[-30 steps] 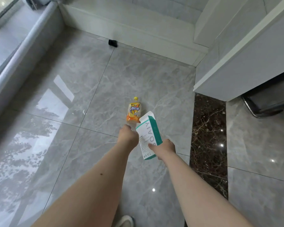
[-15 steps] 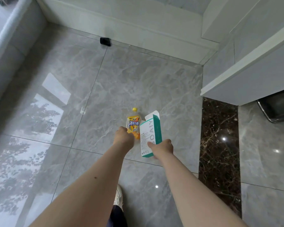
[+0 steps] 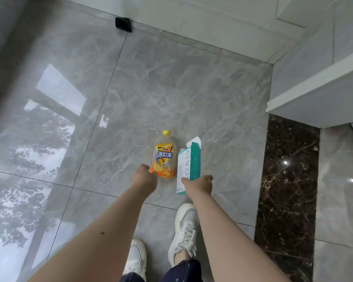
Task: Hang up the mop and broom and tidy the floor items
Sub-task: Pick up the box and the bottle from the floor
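A plastic iced-tea bottle (image 3: 163, 157) with a yellow cap and orange label lies on the grey tiled floor, cap pointing away from me. My left hand (image 3: 144, 177) reaches down at the bottle's near end, back of the hand up; its fingers are hidden, so I cannot see a grip. My right hand (image 3: 200, 184) holds the lower part of a white and teal carton (image 3: 189, 161), which stands upright just right of the bottle with its top flap open. No mop or broom is in view.
My two white shoes (image 3: 185, 226) stand just behind the bottle. A small black block (image 3: 123, 24) sits against the far white baseboard. A pale cabinet (image 3: 314, 98) juts in at right above a dark marble strip (image 3: 287, 180).
I have stepped closer and bent lower: the bottle looks larger and my shoes have come into view. My left hand has come to the bottle's near end. The carton stays in my right hand.
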